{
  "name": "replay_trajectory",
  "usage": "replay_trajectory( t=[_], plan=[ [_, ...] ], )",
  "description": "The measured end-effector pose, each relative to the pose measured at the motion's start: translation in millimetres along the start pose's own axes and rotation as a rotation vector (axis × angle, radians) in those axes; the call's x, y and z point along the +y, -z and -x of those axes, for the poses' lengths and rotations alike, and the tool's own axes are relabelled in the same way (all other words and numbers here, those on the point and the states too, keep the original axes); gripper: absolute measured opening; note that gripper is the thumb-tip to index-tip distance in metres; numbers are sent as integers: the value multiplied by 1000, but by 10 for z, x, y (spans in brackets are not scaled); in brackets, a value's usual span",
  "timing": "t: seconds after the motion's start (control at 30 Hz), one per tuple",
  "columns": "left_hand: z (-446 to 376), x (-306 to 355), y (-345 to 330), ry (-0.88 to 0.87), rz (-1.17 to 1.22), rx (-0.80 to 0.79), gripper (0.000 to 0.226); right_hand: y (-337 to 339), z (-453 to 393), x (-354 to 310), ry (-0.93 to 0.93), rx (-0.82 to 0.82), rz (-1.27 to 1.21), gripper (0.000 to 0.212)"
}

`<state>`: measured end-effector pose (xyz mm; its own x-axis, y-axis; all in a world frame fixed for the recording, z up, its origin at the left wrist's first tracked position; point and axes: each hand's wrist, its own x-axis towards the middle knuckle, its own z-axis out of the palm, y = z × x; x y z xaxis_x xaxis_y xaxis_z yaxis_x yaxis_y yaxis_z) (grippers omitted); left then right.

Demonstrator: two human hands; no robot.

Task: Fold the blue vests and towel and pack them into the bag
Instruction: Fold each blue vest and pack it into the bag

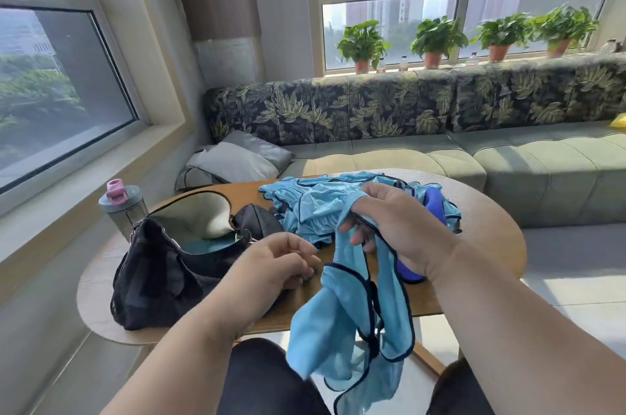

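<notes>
Right hand (403, 231) grips a blue vest (352, 319), which dangles over the worktop (481, 228) edge. Left hand (274, 262) hovers loosely curled, holding nothing, beside the open black bag (159, 275). More vests (315, 208) lie heaped behind.

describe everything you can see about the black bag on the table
The bag is black, soft and slouchy, partly of mesh-like fabric. It sits on the left side of the wooden table, unzipped, its mouth gaping to show a pale lining with something light blue inside. A metal clip shows at its left corner. A small black pouch lies against its far right edge. The left hand hovers beside it, not holding it.
</notes>
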<state>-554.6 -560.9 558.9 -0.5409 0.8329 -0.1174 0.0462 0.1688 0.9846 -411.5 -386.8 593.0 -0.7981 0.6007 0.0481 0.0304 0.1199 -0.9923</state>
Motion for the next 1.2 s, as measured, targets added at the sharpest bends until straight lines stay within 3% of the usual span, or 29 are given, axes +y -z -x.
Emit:
replay_trajectory(
  t=[0.1, 0.2, 0.33, 0.47, 0.6, 0.7, 0.83, 0.93, 1.07, 1.2],
  plan=[
    [16, -106, -265, -7, -142, -166, 30, -109, 73, -117, 45, -48, -48, 5],
    [-58, -346, -350, -25, -317, -108, 49, -151, 129, -181, 48, -117, -125, 6],
    [-100, -535, -200, -5, -970, -62, 65, -94, 143, -173, 72, -161, -196, 6],
    [-115, -667, -105, 122, -1119, -115, 41, 5, 102, -184, 85, -118, -323, 24],
    [-126, -568, -181, 58, -816, 15, 10, 8, 44, -96, 20, -131, -367, 40],
    [-103, -392, -280, -45, -506, 55, 11, -62, 3, -15, 18, -106, -279, 43],
    [-4, -224, -368, -48, -38, -196, 26, -141, 5, 0, 17, -189, -185, 48],
    [31, -217, -464, -65, 50, -214, 40, -150, -6, -6, 17, -210, -195, 57],
    [0, -205, -495, -73, 99, -42, 18, -106, -34, 7, 43, -197, -234, 65],
    [36, 32, -377, -88, 320, 1, 21, 17, -97, 172, -17, -97, -292, 63]
  ],
)
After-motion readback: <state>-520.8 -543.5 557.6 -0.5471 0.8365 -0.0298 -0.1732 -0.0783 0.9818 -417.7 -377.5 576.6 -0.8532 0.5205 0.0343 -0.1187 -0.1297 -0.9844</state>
